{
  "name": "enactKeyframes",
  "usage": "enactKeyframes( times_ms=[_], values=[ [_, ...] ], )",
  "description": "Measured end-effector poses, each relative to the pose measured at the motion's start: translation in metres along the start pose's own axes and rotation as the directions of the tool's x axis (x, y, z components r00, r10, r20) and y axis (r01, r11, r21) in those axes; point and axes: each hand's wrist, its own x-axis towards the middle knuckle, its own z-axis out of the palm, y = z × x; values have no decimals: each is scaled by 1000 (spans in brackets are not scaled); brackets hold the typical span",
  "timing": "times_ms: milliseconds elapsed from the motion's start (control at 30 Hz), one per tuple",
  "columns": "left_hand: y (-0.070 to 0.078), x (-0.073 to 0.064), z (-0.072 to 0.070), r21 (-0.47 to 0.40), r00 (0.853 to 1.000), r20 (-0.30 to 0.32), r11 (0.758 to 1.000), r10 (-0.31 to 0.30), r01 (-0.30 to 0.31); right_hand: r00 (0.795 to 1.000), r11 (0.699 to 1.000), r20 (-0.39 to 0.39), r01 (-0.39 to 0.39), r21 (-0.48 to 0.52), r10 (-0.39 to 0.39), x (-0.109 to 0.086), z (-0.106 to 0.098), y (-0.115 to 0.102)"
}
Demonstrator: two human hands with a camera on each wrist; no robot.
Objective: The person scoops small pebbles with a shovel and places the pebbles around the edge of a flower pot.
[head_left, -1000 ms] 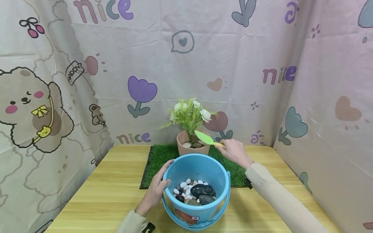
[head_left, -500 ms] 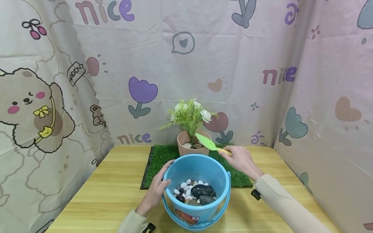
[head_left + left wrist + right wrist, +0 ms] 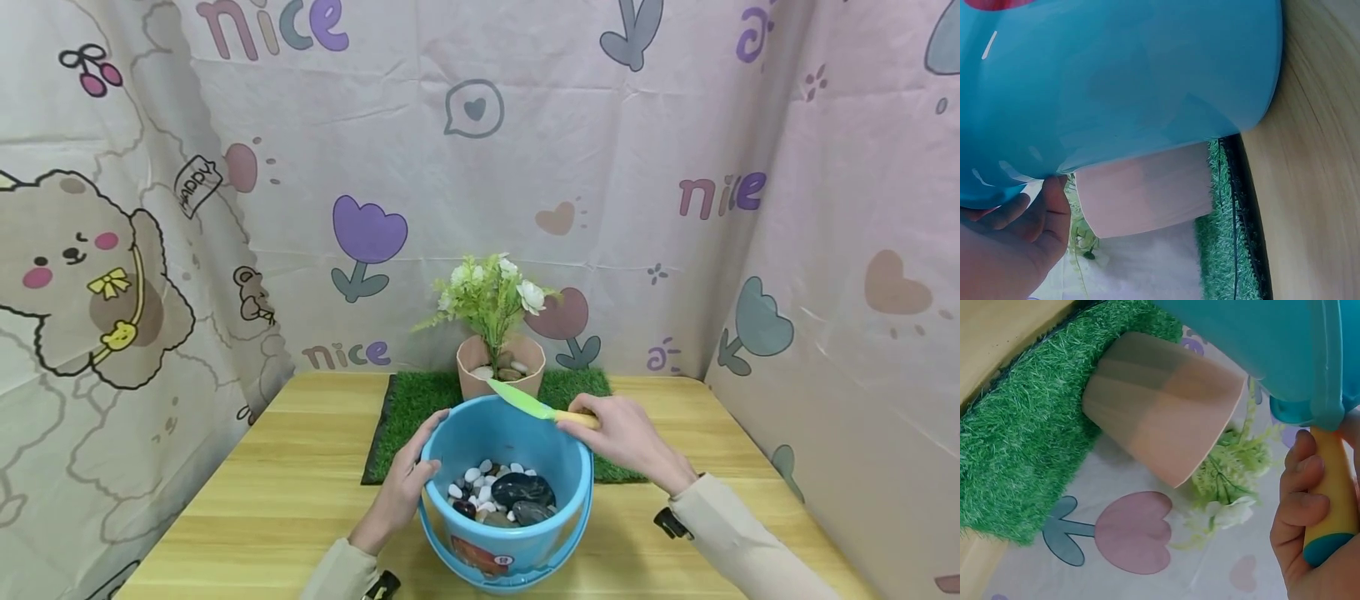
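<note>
Gripping the yellow handle of the trowel [image 3: 523, 402], the right hand [image 3: 618, 429] has fingers and thumb curled round it. Versus half a second ago: right hand is lower and nearer the person; green blade is down from in front of the pot's mouth to across the far rim of the bucket [image 3: 502, 429], tip overlapping the front of the pink pot [image 3: 476, 387]. More stones now show in the pot, right of the plant [image 3: 487, 304], where the blade covered part of the opening. Bucket, pot and turf mat [image 3: 412, 417] hold their places. Left hand [image 3: 401, 485] also unchanged: pinches the bucket's left rim, thumb over the edge, fingers along the outside.

Bucket stands upright on the table [image 3: 300, 467], just in front of the pot, white pebbles [image 3: 484, 492] and larger dark stones [image 3: 519, 489] at its bottom. How deep they go can't be told. Pot stands on the mat; bucket hides its base in the head view, though the right wrist view shows it. Mat's middle is also behind the bucket.

Right wrist view: blade out of sight behind the bucket, hand cut off at the edge. Left wrist view: hand partly cropped, fingertips hard to make out. Whether the blade touches the rim: can't tell. Lower forearms run out of frame.
</note>
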Motion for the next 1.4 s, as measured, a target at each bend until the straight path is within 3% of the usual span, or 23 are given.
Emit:
enactKeyframes(
  times_ms=[367, 467, 667, 767, 933, 1033, 1133, 1400],
  values=[
    [-1, 0, 0, 13, 1000, -5, 1000, -7, 7, 997, 994, 34, 70, -81, -68, 1, -5, -10],
    [0, 1, 0, 12, 1000, -7, 1000, -14, 14, 990, 976, 2, 139, -167, -140, 0, -7, -14],
    [0, 2, 0, 10, 1000, -7, 1000, -5, 5, 957, 920, -41, 263, -290, -287, -3, -9, -20],
    [0, 2, 0, 15, 1000, 1, 1000, 2, -2, 956, 923, 1, 282, -263, -292, -3, -11, -22],
    [0, 2, 0, 9, 1000, -10, 1000, 7, -7, 952, 952, 180, 274, -134, -249, 8, -23, -23],
    [-1, 2, -1, 2, 1000, -11, 1000, 9, -9, 927, 967, 305, 247, -62, -217, 16, -32, -24],
    [-3, 2, 0, 1, 1000, 7, 1000, 14, -14, 888, 975, 413, 221, 1, -202, 22, -39, -27],
    [1, 1, 1, -13, 1000, -9, 1000, -14, 14, 745, 977, 631, 175, 125, -214, 40, -57, -48]
  ],
)
